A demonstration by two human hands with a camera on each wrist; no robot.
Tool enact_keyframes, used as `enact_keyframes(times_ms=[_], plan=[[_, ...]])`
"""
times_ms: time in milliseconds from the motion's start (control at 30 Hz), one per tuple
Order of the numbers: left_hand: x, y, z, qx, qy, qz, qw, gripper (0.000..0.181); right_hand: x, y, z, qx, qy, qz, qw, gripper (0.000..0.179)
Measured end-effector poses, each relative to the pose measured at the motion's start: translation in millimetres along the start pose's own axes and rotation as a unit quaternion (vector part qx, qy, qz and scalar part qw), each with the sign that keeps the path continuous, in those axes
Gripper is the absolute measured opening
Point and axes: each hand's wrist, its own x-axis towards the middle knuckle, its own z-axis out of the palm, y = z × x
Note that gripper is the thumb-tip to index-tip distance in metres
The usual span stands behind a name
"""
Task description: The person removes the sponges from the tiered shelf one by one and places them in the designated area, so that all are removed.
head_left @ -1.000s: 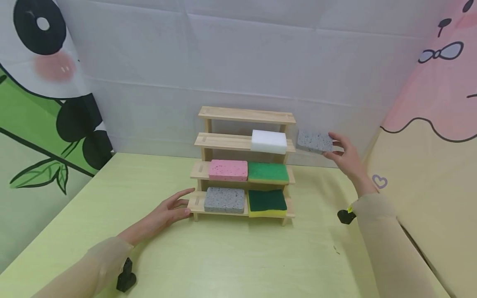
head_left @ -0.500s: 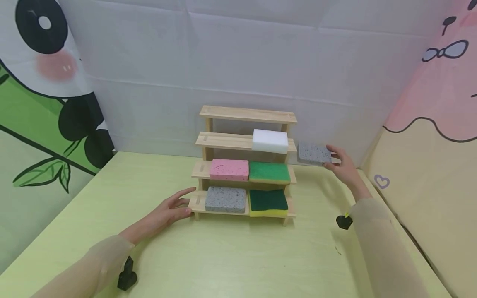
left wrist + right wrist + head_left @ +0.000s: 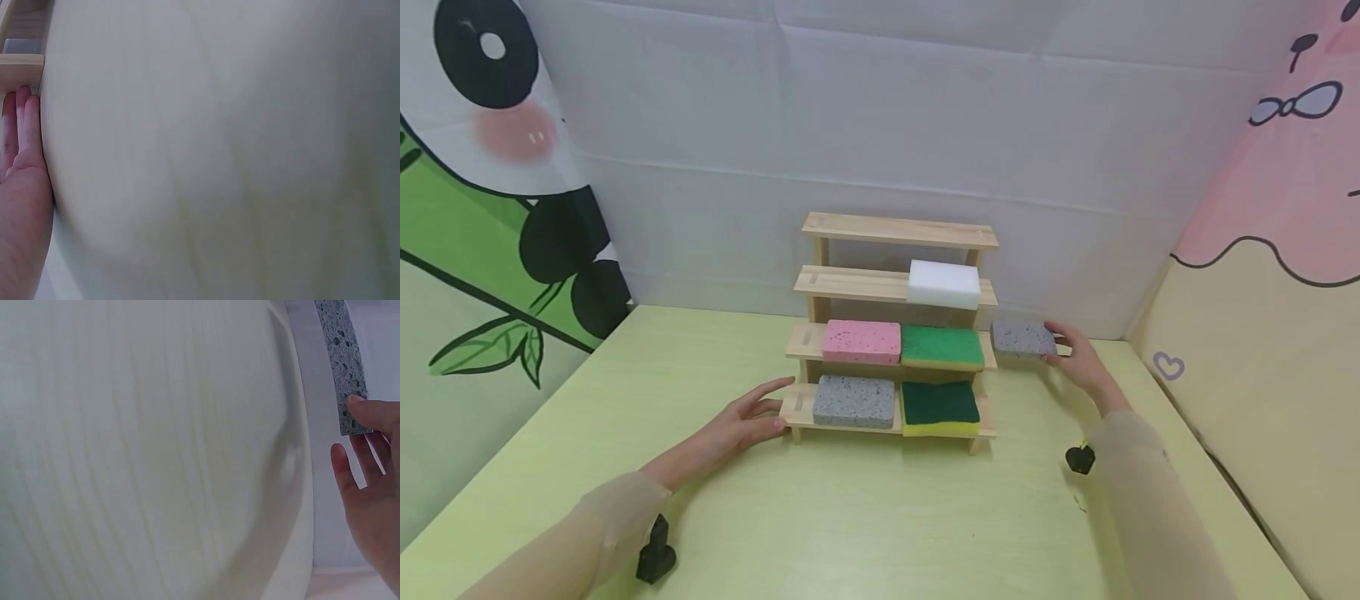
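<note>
My right hand [image 3: 1078,361] pinches the right end of a speckled grey sponge [image 3: 1022,339], held in the air just right of the wooden tiered rack [image 3: 898,229]. In the right wrist view the porous edge of that sponge [image 3: 344,362] shows, thumb on one face and fingers on the other. My left hand [image 3: 735,427] touches the left end of the rack's lowest shelf, its fingers fairly straight; the left wrist view shows the fingertips against the shelf end [image 3: 22,69]. On that shelf lie another grey sponge [image 3: 853,402] and a dark green and yellow sponge [image 3: 940,408].
One shelf higher sit a pink sponge [image 3: 861,342] and a green sponge [image 3: 942,347]. A white sponge [image 3: 943,284] lies at the right of the shelf above. The rack stands on a pale yellow table [image 3: 880,517] before a white backdrop [image 3: 895,108], with printed cloths either side.
My right hand has lowered the grey sponge beside the rack and brought it slightly left, from the white sponge's level to that of the green one. My left hand stays at the shelf end.
</note>
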Motion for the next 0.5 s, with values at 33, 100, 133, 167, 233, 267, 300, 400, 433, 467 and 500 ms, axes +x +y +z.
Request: enact_keyframes(times_ms=[33,100,133,167,233,267,300,400,433,467,500], plan=[[0.0,0.1,0.0,-0.001,0.002,-0.002,1.0,0.065,-0.1,2.2,1.2,0.002,-0.003,0.001,1.0,0.071],[0.1,0.1,0.0,0.001,0.004,-0.003,1.0,0.065,-0.5,5.5,3.4,0.001,-0.009,0.009,0.9999,0.071],[0.2,0.2,0.1,0.003,0.004,-0.002,1.0,0.065,-0.6,6.5,4.3,0.0,-0.012,0.013,0.9998,0.072],[0.3,0.4,0.2,0.003,0.004,-0.004,1.0,0.065,-0.9,7.7,5.3,-0.002,-0.015,0.018,0.9997,0.072],[0.5,0.7,0.6,0.0,0.004,-0.004,1.0,0.065,-1.6,9.1,7.2,-0.006,-0.019,0.025,0.9995,0.072],[0.5,0.9,0.7,-0.002,0.003,-0.005,1.0,0.065,-1.8,9.9,7.9,-0.007,-0.021,0.029,0.9993,0.072],[0.3,1.2,0.8,-0.002,0.003,-0.004,1.0,0.064,-1.8,11.1,8.5,-0.006,-0.022,0.031,0.9992,0.072],[-0.2,1.6,0.7,-0.001,0.002,-0.003,1.0,0.064,-2.5,13.5,10.6,-0.004,-0.026,0.04,0.9989,0.071],[-0.4,1.6,0.5,0.0,0.003,-0.002,1.0,0.064,-2.6,14.0,10.8,-0.005,-0.029,0.042,0.9987,0.071],[-0.5,1.6,0.4,0.001,0.005,-0.003,1.0,0.064,-2.8,14.5,11.2,-0.005,-0.031,0.046,0.9984,0.07],[-0.6,1.5,0.2,0.001,0.005,-0.003,1.0,0.064,-3.1,14.8,11.5,-0.005,-0.035,0.048,0.9982,0.07]])
